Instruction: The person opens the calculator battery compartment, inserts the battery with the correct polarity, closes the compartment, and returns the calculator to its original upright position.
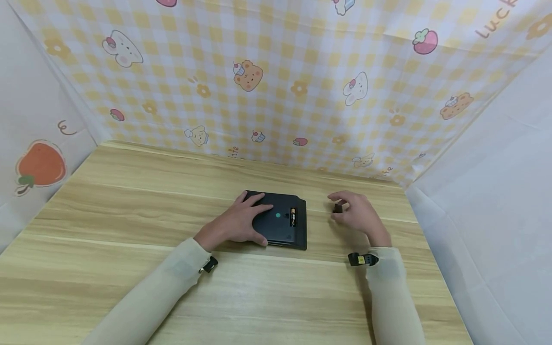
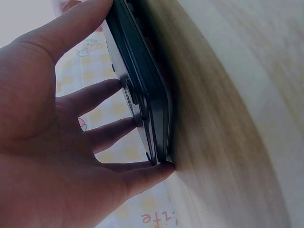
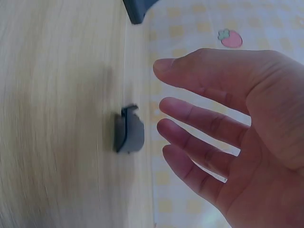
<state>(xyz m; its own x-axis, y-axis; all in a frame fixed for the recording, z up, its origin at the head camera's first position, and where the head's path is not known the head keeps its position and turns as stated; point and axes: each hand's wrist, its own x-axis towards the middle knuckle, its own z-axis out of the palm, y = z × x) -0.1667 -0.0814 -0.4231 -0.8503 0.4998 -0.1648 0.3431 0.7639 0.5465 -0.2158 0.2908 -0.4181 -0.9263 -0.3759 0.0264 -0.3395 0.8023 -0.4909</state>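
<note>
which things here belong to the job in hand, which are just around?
Job:
- black device, under left hand
- battery in its open slot
- small black piece, likely the slot cover, near right hand

Just around:
- wooden table
- checked cloth
- wrist cameras

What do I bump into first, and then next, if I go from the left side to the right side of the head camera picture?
Red fruit picture → left hand → battery in the black gadget → right hand.
</note>
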